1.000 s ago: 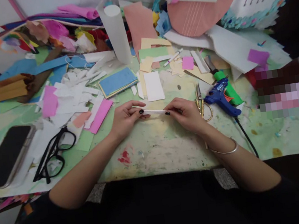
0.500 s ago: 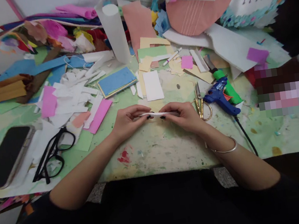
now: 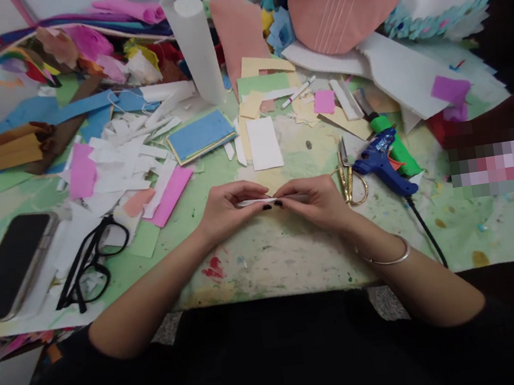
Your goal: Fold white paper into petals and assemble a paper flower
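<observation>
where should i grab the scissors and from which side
Probably best by the gold handles of the scissors, right hand coming from the near side: the handles lie nearest and the blades point away. The blue glue gun sits close on the right, likely crowding that approach.

Left arm (image 3: 157, 283) angled toward two o'clock, right arm (image 3: 414, 272) toward ten, left hand (image 3: 228, 210) and right hand (image 3: 318, 200) pinch, thumbs (image 3: 256, 208) nearly touching.
</observation>
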{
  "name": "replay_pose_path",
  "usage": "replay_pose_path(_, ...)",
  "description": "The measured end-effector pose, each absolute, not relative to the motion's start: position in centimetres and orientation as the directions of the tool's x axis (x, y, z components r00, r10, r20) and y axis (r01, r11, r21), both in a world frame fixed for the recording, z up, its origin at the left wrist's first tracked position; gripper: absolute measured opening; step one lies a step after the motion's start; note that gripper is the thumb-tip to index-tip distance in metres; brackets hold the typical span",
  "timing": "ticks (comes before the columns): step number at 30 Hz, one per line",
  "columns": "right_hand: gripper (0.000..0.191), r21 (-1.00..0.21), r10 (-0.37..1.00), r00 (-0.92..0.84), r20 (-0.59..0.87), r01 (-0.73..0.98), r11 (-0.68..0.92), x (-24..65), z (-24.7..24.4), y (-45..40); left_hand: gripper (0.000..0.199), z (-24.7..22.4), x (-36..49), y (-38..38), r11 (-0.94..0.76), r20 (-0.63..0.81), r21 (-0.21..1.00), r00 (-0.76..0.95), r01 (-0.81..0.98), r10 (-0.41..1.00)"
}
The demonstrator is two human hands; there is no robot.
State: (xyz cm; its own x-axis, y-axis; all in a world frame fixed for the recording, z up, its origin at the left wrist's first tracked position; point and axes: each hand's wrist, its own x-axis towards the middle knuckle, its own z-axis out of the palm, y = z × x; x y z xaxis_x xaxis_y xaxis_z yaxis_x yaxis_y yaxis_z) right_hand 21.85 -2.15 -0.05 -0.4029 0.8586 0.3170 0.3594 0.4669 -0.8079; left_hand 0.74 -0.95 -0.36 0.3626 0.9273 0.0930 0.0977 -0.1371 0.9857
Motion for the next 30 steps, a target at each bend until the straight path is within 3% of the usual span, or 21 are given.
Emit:
replay_pose_path(9,0.014,-0.752,0.818,-0.467,0.335,0.390,0.531,21.79,0.02,-2.26,0.020,-0.09,0.50,-1.04,-0.303,0.120,0.881,0.450,0.363,0.885)
replay_pose_path(15,0.011,-0.857,0.892,-0.356,0.278,0.327,0.398,21.97,0.18,-2.15,0.021,-0.18,0.26,-0.97,-0.144,-0.004,0.951,0.474,0.274,0.880)
replay_pose_path(21,0.013,-0.988,0.969,-0.218,0.115,0.074,0.134,21.90,0.31,-2.02,0.022,-0.14,0.30,-0.91,0.018,-0.101,0.985,0.493,0.169,0.864)
replay_pose_path(30,0.010,-0.962,0.955,-0.258,0.148,0.189,0.200,21.76,0.74,-2.36,0.024,-0.15,0.74,-1.23,-0.109,-0.071,0.959,0.595,0.261,0.801)
